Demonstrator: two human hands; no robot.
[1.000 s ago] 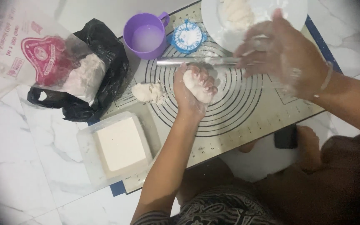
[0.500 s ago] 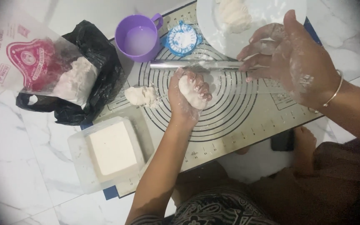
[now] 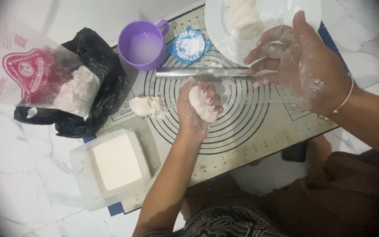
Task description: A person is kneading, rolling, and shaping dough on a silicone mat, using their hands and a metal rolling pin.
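My left hand (image 3: 197, 109) is closed around a small white dough ball (image 3: 200, 106), held over the ringed baking mat (image 3: 259, 131). My right hand (image 3: 298, 61), dusted with flour, hovers open above the mat's right side, its fingertips close to a metal rolling pin (image 3: 198, 73) that lies across the mat's top. A second lump of dough (image 3: 146, 105) rests on the mat left of my left hand.
A purple cup (image 3: 144, 45) and a blue-and-white dumpling press (image 3: 190, 45) stand at the mat's top. A white plate (image 3: 224, 30) carries shaped dough. A flour bag (image 3: 44, 81) lies on black plastic at left. A clear tub of white filling (image 3: 112, 164) sits lower left.
My right hand has lifted off the rolling pin and opened, drifting right. My left hand stays closed on the dough ball, about where it was.
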